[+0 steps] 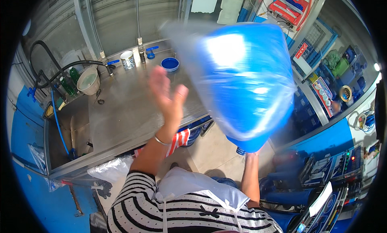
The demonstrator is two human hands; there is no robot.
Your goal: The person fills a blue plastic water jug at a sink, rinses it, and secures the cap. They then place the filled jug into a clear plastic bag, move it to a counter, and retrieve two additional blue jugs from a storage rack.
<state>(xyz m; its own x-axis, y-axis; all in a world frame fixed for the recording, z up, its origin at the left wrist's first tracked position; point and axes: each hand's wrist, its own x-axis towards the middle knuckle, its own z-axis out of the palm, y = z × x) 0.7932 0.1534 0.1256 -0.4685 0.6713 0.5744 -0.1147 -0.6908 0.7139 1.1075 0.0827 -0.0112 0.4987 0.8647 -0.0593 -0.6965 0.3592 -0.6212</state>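
A large blue water jug [254,83] fills the upper middle right, covered by a clear plastic bag [189,51] whose loose end trails to the upper left, blurred. The jug's narrow end, with a dark blue ridged part, points down toward me. My right hand [252,154] grips it at that lower end; most of the fingers are hidden behind the jug. My left hand [166,94], a bracelet at its wrist, is raised over the steel counter [125,108], holding nothing. Its thumb stands apart from the fingers, which are slightly smeared by motion.
On the counter are a blue round dish [169,64], a patterned mug [127,60], blue-handled taps [150,53] and a whitish bowl [88,81] beside green bottles [67,85]. A sink [66,128] lies left. Blue jugs [284,184] and stacked items stand at lower right.
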